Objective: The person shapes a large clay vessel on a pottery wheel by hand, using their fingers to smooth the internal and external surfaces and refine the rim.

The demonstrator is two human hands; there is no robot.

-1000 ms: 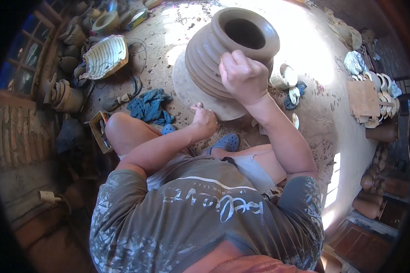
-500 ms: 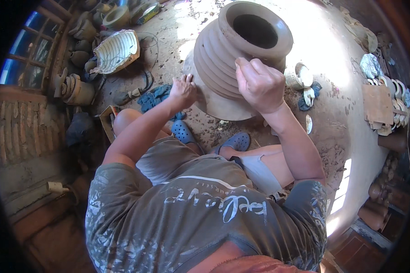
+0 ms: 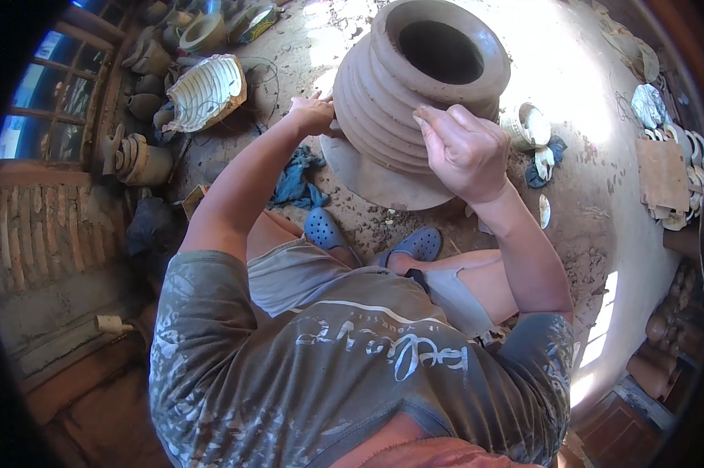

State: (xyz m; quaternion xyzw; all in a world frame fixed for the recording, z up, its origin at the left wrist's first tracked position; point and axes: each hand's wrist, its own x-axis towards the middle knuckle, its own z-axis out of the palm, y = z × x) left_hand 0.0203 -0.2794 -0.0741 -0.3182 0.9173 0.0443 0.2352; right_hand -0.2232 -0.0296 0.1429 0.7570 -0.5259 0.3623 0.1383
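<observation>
A large grey clay pot [image 3: 391,101] with ridged sides and a wide, thick rim stands upright on a round flat disc [image 3: 368,183]. At the pot's near right side, my right hand [image 3: 469,152] is closed, thumb pressed against curled fingers; whatever it holds, if anything, cannot be made out. My left hand [image 3: 313,115] is at the left side of the pot and disc, its fingers partly stretched out and apart. Whether those fingertips touch the clay or the disc cannot be told.
A blue cloth [image 3: 297,178] lies left of the disc. To the right are a whitish round container [image 3: 528,125] and a dark cloth [image 3: 555,148]. A ribbed white mould piece [image 3: 206,92] and several pots line the left wall. A board [image 3: 663,175] leans at the right.
My left hand has moved away from me along the disc's left edge. My right hand stays closed beside the pot. The whole view has shifted slightly.
</observation>
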